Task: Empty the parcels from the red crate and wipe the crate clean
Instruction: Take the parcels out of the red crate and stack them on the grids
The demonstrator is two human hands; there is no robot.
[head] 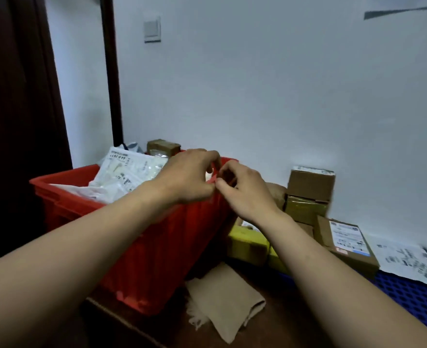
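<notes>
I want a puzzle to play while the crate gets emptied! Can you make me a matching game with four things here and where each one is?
Things:
1. white plastic parcel bag
2. beige folded cloth
3. brown cardboard box with a white label
4. white printed paper sheet

Places:
A. on the blue grid mat, far right
B. inside the red plastic crate
C. on the dark floor in front of the crate
D. just right of the yellow-taped parcel

Pairs: 1-B, 2-C, 3-D, 4-A
</notes>
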